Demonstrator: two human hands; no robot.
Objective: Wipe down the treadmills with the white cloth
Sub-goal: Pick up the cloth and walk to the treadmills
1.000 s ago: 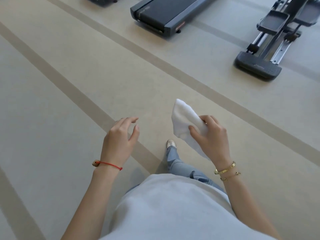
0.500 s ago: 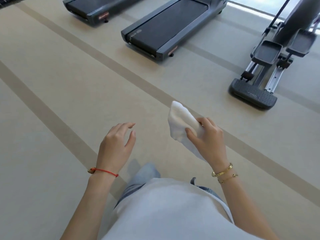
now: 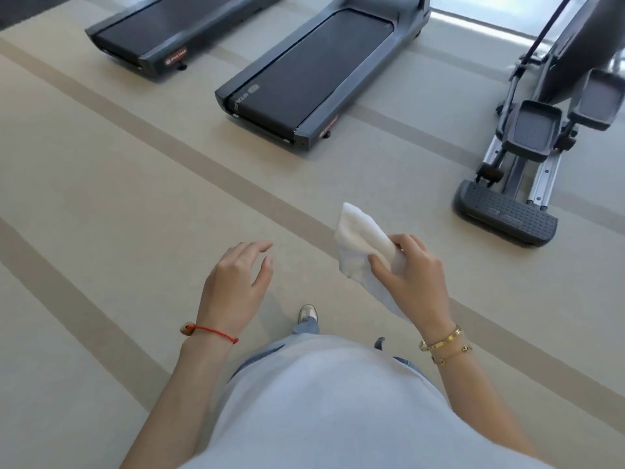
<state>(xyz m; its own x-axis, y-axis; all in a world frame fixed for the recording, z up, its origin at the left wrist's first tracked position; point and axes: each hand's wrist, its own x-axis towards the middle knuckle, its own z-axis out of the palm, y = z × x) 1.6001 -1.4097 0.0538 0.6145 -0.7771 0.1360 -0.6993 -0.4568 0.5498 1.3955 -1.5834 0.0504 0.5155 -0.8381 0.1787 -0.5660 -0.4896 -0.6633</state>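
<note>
- The far-left treadmill (image 3: pixel 176 32) carries a red label on its rear corner; the writing is too small to read.
- The left hand (image 3: pixel 236 286) hangs over the floor (image 3: pixel 101 198), fingers loosely spread and curled, holding nothing; a red string bracelet (image 3: pixel 211 331) circles the wrist.
- The middle treadmill (image 3: pixel 318 72) shows pale letters on its rear edge, unreadable, and another red label.
- The right hand (image 3: pixel 416 279) pinches the white cloth (image 3: pixel 358 238) between thumb and fingers, above the floor, well apart from both treadmills; two gold bracelets (image 3: pixel 443 345) sit on the wrist.
- An elliptical trainer (image 3: pixel 531 137) stands at the right.
</note>
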